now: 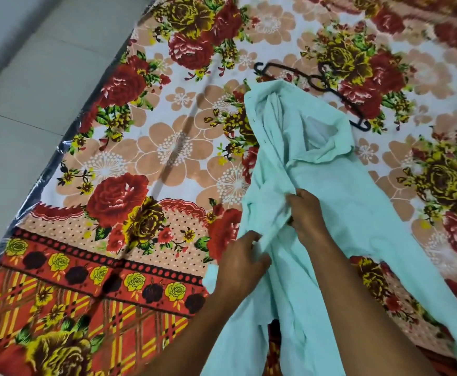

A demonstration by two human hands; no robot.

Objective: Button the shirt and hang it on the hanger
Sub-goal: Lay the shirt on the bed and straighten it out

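Our fingers are pinched on the shirt point(317, 169): the left hand point(242, 263) nips one front edge between thumb and fingertips, and the right hand point(307, 213), just beyond it, grips a bunched fold of the other edge. The shirt is pale mint green and crumpled, its front lying open; small buttons dot the strip running away from our left fingers, and the collar sits rumpled past our right fingers. It lies partly lifted on a bedspread point(140, 147) printed with red roses, peach blossoms and a checked border. A black hanger point(333, 90) rests flat on the spread beyond the collar, one end tucked behind the cloth. Off to the left of our left fingers, grey floor tiles point(32, 104) meet the bed's edge.
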